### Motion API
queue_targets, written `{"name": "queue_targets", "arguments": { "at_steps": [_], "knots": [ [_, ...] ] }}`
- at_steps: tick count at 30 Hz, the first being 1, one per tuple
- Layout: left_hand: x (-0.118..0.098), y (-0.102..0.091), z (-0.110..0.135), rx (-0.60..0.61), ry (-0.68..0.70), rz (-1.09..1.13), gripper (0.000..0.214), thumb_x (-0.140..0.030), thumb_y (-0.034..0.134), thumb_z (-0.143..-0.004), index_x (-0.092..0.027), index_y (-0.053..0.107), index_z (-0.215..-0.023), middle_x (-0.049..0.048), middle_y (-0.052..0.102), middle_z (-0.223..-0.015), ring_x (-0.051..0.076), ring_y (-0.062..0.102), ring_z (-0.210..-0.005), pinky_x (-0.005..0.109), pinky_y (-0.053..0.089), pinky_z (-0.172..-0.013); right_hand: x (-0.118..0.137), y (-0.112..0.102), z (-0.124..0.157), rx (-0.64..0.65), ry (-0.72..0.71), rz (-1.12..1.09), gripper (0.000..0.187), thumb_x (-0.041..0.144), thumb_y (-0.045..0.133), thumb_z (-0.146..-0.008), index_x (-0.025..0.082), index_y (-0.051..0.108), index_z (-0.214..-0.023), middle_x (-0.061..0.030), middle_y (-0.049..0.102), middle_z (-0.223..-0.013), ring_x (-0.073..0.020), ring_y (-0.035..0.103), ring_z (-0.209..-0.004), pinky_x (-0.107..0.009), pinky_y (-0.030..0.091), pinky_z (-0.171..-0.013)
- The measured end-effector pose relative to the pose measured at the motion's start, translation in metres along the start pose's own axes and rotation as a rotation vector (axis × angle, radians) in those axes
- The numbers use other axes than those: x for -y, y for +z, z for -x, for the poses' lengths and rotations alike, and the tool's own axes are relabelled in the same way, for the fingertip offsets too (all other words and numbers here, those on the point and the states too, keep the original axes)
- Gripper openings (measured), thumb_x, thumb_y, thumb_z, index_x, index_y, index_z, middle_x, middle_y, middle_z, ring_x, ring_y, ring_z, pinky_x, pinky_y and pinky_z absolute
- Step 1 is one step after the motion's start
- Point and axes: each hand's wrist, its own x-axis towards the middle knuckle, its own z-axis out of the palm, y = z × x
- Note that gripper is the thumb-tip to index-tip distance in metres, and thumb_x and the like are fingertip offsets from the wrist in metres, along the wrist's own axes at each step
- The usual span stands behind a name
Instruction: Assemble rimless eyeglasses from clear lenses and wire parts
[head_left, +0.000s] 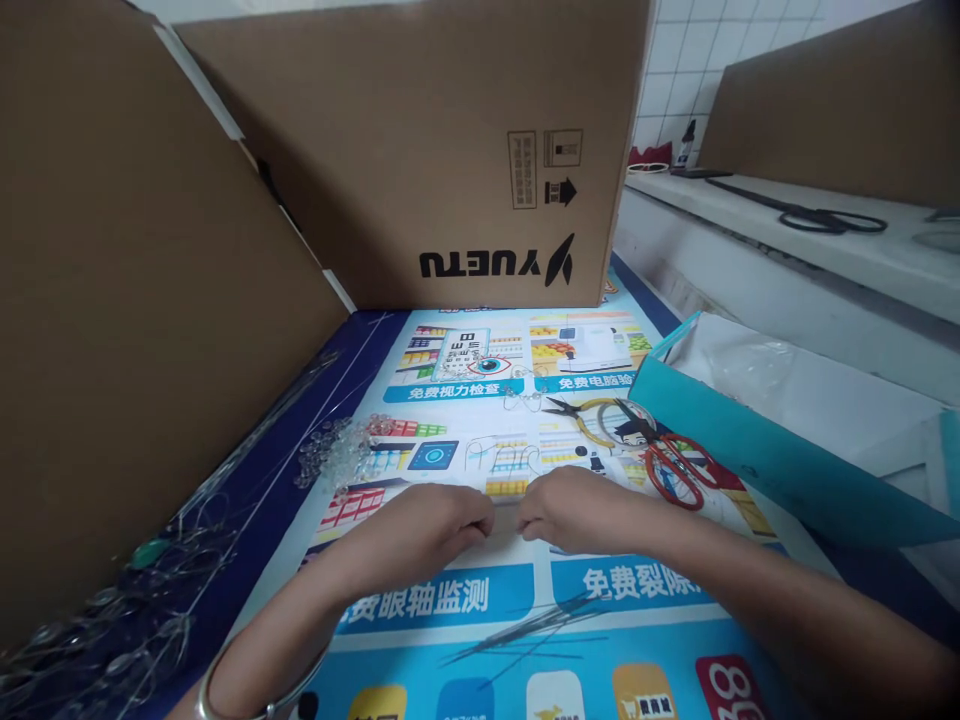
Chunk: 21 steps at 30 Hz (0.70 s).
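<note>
My left hand (431, 525) and my right hand (574, 510) rest close together on a printed poster (480, 600) in the middle of the view. Both are curled with fingertips pinched toward each other, almost touching. What they pinch is too small to make out. A silver bangle (255, 690) circles my left wrist. A heap of clear beads (337, 450) lies to the left of my left hand. Red-handled scissors (675, 465) and small pliers (574, 410) lie just beyond my right hand. Thin wire pieces (525, 625) lie on the poster below my hands.
A large cardboard box (420, 150) marked YUETU stands at the back, with a cardboard panel (112, 300) along the left. Strung wires with beads (150, 600) lie at the lower left. A teal bag (765, 460) lies at right. Black scissors (825, 218) rest on a white ledge.
</note>
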Motion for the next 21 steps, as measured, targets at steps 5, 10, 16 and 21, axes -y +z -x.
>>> {"name": "queue_targets", "arguments": {
  "at_steps": [5,10,16,21],
  "knots": [
    [0.001,0.005,-0.015,-0.117,-0.037,-0.229,0.020,-0.022,0.043,-0.083,-0.022,0.063,-0.078,0.0040,0.065,-0.077,0.019,0.057,-0.071,0.025,0.034,-0.060,0.004,-0.001,-0.001,-0.067,0.111,0.216,0.019,0.023,0.049,-0.079,0.026,0.065,-0.089,-0.0030,0.067,-0.081,-0.0200,0.061,-0.076,-0.025,0.037,-0.058],
    [-0.006,-0.013,-0.042,-0.236,0.000,-0.481,0.021,-0.009,0.044,-0.079,-0.019,0.062,-0.078,0.0061,0.062,-0.076,0.021,0.057,-0.075,0.030,0.038,-0.066,0.001,-0.023,-0.007,-0.183,0.240,0.387,0.017,0.011,0.050,-0.075,0.018,0.065,-0.080,-0.0078,0.064,-0.085,-0.0216,0.059,-0.082,-0.027,0.041,-0.063],
    [-0.007,-0.041,-0.072,-0.419,-0.116,-0.552,0.023,-0.002,0.041,-0.076,-0.016,0.059,-0.078,0.0071,0.058,-0.079,0.021,0.055,-0.078,0.029,0.041,-0.065,-0.012,-0.049,-0.027,-0.315,0.399,0.425,0.021,0.004,0.048,-0.073,0.014,0.063,-0.083,-0.0109,0.062,-0.089,-0.0225,0.057,-0.086,-0.029,0.043,-0.068],
    [0.009,-0.039,-0.086,-0.469,-0.149,-0.483,0.025,-0.003,0.040,-0.078,-0.018,0.059,-0.085,0.0066,0.057,-0.084,0.020,0.054,-0.090,0.027,0.043,-0.070,-0.023,-0.055,-0.044,-0.366,0.445,0.447,0.019,0.009,0.048,-0.077,0.016,0.064,-0.083,-0.0099,0.062,-0.089,-0.0225,0.057,-0.087,-0.028,0.044,-0.068]
  ]
}}
